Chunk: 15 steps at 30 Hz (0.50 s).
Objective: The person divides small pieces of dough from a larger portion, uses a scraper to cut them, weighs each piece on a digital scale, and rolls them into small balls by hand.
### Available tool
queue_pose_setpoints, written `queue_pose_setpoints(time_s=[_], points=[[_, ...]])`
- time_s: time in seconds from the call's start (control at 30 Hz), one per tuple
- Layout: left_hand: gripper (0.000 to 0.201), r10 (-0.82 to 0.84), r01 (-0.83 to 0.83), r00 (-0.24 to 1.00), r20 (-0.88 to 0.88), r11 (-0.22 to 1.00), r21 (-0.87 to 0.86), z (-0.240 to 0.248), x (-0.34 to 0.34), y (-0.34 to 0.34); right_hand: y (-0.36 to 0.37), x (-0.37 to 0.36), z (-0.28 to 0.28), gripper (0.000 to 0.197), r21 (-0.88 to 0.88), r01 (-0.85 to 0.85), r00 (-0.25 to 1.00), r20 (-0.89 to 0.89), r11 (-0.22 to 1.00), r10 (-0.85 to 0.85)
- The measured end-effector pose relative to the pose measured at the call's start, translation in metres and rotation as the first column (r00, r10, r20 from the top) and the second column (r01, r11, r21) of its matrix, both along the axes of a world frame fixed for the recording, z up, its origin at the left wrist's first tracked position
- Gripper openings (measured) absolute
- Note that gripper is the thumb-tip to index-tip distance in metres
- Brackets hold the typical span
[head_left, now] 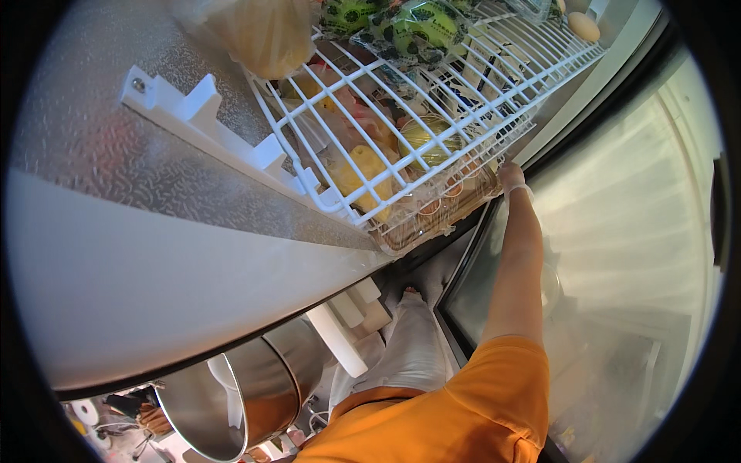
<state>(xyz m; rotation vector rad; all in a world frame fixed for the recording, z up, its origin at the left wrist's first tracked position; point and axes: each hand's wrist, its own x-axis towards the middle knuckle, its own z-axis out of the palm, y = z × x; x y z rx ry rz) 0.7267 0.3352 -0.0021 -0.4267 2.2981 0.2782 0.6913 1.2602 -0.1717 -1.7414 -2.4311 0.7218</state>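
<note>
My right arm, in an orange sleeve, reaches up along the open glass door. My right hand (512, 174), with something thin and translucent round the wrist, is at the right end of a clear, shallow tray (394, 241). Its fingers are hidden, so I cannot tell whether it grips the tray. Round pinkish-brown pieces (454, 185), a yellow item (363, 179) and a yellow-green round item (429, 140) lie under the white wire shelf (363, 73). My left hand is out of view.
Green patterned bags (417, 31) and a pale plastic bag (258, 35) sit on the wire shelf, with an egg (583, 27) at its right. A white bracket (185, 96) lines the left wall. The glass door (617, 231) stands at right; steel pots (239, 393) lie lower left.
</note>
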Motion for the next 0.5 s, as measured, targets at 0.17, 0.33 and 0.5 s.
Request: queue_pose_setpoints(time_s=[0.17,0.33,0.5], points=[[0.025,-0.013,0.013,1.000,0.006,1.000,-0.022,0.007,-0.009,0.014,0.039,0.007,-0.066,0.032,-0.115,-0.017,0.996,-0.089,0.993,0.007],[0.025,0.037,-0.038,0.999,-0.018,0.996,-0.087,0.021,0.004,0.019,0.025,-0.038,-0.068,0.063,-0.395,-0.079,0.970,-0.241,0.915,-0.020],[0.025,-0.004,0.007,0.999,0.036,0.996,-0.090,0.012,-0.022,0.018,0.043,-0.010,-0.058,0.059,-0.259,-0.129,0.990,0.022,0.957,0.140]])
